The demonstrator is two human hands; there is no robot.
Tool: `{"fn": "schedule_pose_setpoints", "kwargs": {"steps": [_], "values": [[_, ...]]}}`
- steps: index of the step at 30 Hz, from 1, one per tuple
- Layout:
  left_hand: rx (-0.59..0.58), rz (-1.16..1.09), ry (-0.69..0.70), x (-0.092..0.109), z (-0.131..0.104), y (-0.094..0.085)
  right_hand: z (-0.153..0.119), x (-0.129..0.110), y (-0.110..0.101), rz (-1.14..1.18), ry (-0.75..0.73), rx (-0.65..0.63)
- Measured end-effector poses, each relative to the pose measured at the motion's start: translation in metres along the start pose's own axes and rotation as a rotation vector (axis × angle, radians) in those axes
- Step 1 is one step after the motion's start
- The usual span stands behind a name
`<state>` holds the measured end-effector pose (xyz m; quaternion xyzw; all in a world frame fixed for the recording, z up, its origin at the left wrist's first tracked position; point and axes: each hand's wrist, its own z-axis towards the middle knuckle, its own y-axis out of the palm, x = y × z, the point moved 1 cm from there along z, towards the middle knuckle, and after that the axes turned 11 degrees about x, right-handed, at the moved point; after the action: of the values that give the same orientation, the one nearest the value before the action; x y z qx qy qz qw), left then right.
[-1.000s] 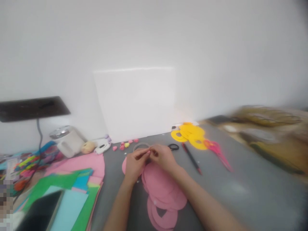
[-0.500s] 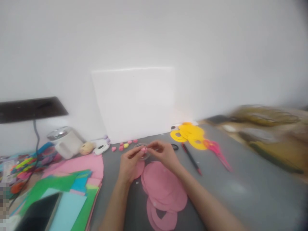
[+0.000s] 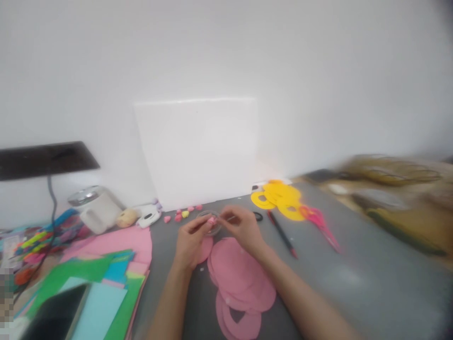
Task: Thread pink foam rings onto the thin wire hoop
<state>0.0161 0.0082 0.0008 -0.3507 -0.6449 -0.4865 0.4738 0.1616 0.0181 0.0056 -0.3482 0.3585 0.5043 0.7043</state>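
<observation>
A small pink piece (image 3: 212, 221) is pinched between the thumb and finger of my left hand (image 3: 191, 238). Just to its right, my right hand (image 3: 242, 226) has its fingertips pressed together; whatever they hold is too small to make out. Both hands are over a round clear roll or dish (image 3: 213, 229), partly hidden by the fingers. Pink paper circles (image 3: 237, 271) lie in a pile below my hands, with pink rings at the near end. Another pink circle (image 3: 205, 249) lies partly under my left hand.
Small pink and yellow pieces (image 3: 185, 214) lie behind my left hand. To the right are yellow paper shapes (image 3: 282, 194), a dark pen (image 3: 282, 233) and pink scissors (image 3: 322, 226). Colored papers (image 3: 102, 302) and a phone (image 3: 56, 314) lie left. A white board (image 3: 201, 151) leans on the wall.
My right hand has shifted very slightly, its fingertips a little farther from the pink piece. My left hand keeps its pinch in the same place.
</observation>
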Motion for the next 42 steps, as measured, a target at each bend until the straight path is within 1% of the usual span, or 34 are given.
{"fn": "schedule_pose_setpoints", "kwargs": {"steps": [3, 8, 15, 23, 28, 33, 36, 42], "values": [[-0.003, -0.031, -0.017, 0.0015, -0.0012, 0.0011, 0.0, -0.0013, -0.0001, 0.012, -0.041, -0.017], [-0.021, -0.02, -0.011, 0.0024, -0.0023, 0.0013, 0.0003, -0.0015, 0.0003, 0.044, 0.003, -0.06], [-0.059, 0.021, 0.011, -0.0004, -0.0005, -0.0011, 0.0009, -0.0007, 0.0007, 0.021, 0.022, -0.063], [-0.067, 0.027, 0.012, -0.0001, -0.0013, -0.0007, -0.0005, -0.0015, 0.0017, 0.008, 0.04, -0.052], [-0.049, 0.018, -0.012, 0.0006, -0.0019, -0.0003, -0.001, -0.0047, 0.0022, -0.008, 0.048, -0.016], [-0.022, 0.039, -0.004, 0.0013, -0.0026, 0.0005, -0.0014, -0.0038, 0.0025, -0.004, 0.029, -0.031], [-0.021, 0.028, -0.003, 0.0016, -0.0027, 0.0009, -0.0018, -0.0022, 0.0027, -0.04, 0.016, -0.015], [0.0, 0.035, 0.013, 0.002, -0.0035, 0.0016, -0.0047, -0.0015, 0.0046, -0.14, -0.104, 0.007]]}}
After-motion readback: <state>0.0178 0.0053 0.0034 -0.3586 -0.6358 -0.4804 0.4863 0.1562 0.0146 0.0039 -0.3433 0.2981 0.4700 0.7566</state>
